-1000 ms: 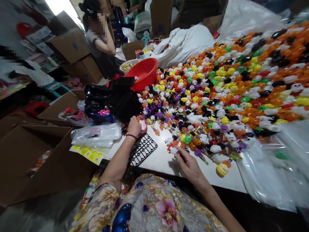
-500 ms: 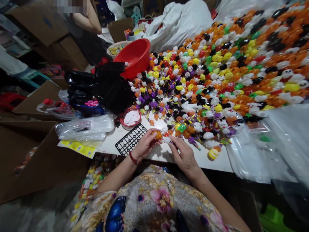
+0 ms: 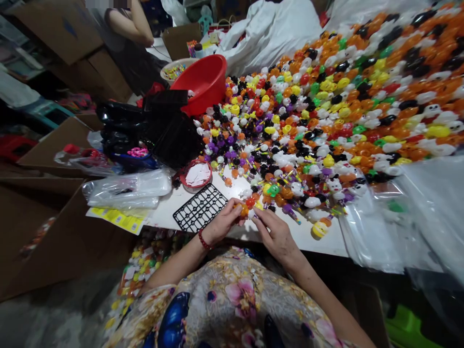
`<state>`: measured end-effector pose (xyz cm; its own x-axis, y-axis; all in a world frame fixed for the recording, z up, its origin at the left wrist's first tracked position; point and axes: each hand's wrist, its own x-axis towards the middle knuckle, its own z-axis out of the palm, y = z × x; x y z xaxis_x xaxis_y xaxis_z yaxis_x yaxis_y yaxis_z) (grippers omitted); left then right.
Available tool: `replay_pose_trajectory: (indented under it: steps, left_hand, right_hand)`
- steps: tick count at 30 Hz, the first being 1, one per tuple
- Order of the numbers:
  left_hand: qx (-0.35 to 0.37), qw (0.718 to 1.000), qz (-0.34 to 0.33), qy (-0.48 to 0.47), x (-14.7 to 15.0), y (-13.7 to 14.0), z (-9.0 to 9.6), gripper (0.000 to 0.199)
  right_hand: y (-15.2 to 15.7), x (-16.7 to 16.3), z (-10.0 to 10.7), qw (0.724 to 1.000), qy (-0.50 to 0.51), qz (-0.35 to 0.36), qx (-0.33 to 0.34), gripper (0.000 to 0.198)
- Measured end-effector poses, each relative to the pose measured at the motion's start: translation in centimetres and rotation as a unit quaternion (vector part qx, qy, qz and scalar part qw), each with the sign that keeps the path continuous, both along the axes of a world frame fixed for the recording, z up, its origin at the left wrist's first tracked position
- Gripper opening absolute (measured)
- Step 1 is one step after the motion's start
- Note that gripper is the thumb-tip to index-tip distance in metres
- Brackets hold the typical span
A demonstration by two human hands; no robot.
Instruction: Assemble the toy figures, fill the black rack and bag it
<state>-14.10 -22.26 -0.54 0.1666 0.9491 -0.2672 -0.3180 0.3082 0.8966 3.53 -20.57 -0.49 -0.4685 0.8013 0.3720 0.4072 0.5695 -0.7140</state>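
My left hand (image 3: 222, 225), with a red bead bracelet at the wrist, pinches a small orange plastic figure (image 3: 244, 210) at the front edge of the white table. Close against it, the fingertips of my right hand (image 3: 277, 236) are closed on a small white plastic piece (image 3: 251, 213). Whether the two pieces are joined I cannot tell, since fingers cover parts of both. Just beyond my fingertips lie red and yellow pieces of the same sort. A black plastic grid frame (image 3: 200, 207) lies flat to the left of my left hand.
A large heap of colourful plastic figures (image 3: 326, 111) spreads across the table's back and right. A red basin (image 3: 203, 84), a small red basket (image 3: 197, 174) with white slips and clear bags (image 3: 126, 188) stand left. Plastic sheeting (image 3: 384, 217) hangs right. Across the table is a person (image 3: 126, 29).
Both hands stay together over the table edge. My left hand has shifted slightly right and down, uncovering more of the grid frame. The orange figure has moved closer to my right fingertips.
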Motion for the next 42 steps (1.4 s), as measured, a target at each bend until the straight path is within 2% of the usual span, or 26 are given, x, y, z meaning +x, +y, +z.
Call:
replay_pose_trajectory:
  steps: [6,10,12,14,16,17,19,21,23,25,26,27,28,31,33,35,37,40,42]
  left_hand:
    - [-0.029,0.999,-0.026,-0.007,0.5,-0.7,-0.1,0.052]
    - [-0.001,0.999,-0.025,0.029,0.6,-0.8,-0.5,0.048]
    - [0.026,0.996,-0.031,0.074,0.3,0.1,-0.7,0.044]
    - [0.054,0.984,-0.020,0.171,-0.3,1.7,-1.1,0.037]
    - [0.099,0.941,0.019,0.322,-1.3,3.9,-1.5,0.027]
    - [0.126,0.904,0.041,0.405,-1.9,5.0,-1.7,0.026]
    - [0.169,0.813,0.053,0.554,-3.1,7.2,-2.2,0.033]
    - [0.176,0.741,0.021,0.647,-4.2,8.9,-2.6,0.033]
    - [0.161,0.714,-0.015,0.681,-4.8,10.0,-2.8,0.023]
    - [0.152,0.713,-0.026,0.684,-4.8,10.3,-2.7,0.018]
    - [0.154,0.725,-0.013,0.671,-4.5,10.1,-2.6,0.018]
    - [0.159,0.748,0.006,0.644,-4.0,9.7,-2.4,0.017]
    - [0.163,0.783,0.025,0.600,-3.4,9.1,-2.1,0.015]
    - [0.155,0.910,0.025,0.383,-0.9,7.0,-1.4,0.015]
    - [0.145,0.945,0.003,0.295,0.3,6.0,-1.0,0.022]
    - [0.140,0.944,0.027,0.297,0.5,6.0,-0.8,0.024]
    - [0.138,0.922,0.077,0.354,-0.4,7.1,-0.8,0.022]
    - [0.157,0.868,0.107,0.458,-2.4,10.4,-0.7,0.015]
    - [0.184,0.822,0.081,0.532,-3.2,13.3,-0.3,0.016]
  right_hand:
    - [-0.5,-0.6,-0.7,0.999,0.012,0.019,-0.033,0.031]
    - [-0.4,-1.1,-1.2,0.999,0.020,0.025,-0.026,0.032]
    - [0.7,-0.7,-1.2,1.000,0.021,0.013,-0.011,0.032]
    - [2.6,0.3,-1.0,0.999,0.012,-0.039,0.025,0.033]
    - [4.9,1.7,-0.6,0.988,-0.014,-0.130,0.087,0.036]
    - [6.0,2.5,-0.4,0.975,-0.033,-0.180,0.123,0.037]
    - [7.7,3.5,0.0,0.948,-0.070,-0.248,0.187,0.041]
    - [8.4,3.8,-0.1,0.939,-0.083,-0.244,0.228,0.044]
    - [8.0,3.0,-0.6,0.951,-0.075,-0.182,0.239,0.047]
    - [7.2,1.7,-1.6,0.964,-0.062,-0.118,0.232,0.050]
    - [6.7,0.8,-2.2,0.968,-0.057,-0.096,0.224,0.051]
    - [6.3,0.0,-2.8,0.972,-0.052,-0.083,0.214,0.052]
    - [6.0,-0.7,-3.4,0.975,-0.046,-0.074,0.203,0.052]
    - [5.7,-2.4,-4.8,0.984,-0.028,-0.061,0.164,0.053]
    - [5.8,-2.7,-5.2,0.989,-0.023,-0.057,0.135,0.053]
    - [5.9,-2.4,-5.3,0.992,-0.028,-0.059,0.105,0.053]
    - [5.9,-1.7,-5.2,0.994,-0.036,-0.066,0.084,0.053]
    - [5.4,-0.4,-4.9,0.995,-0.040,-0.074,0.055,0.052]
    - [4.8,0.1,-4.8,0.996,-0.038,-0.074,0.035,0.049]
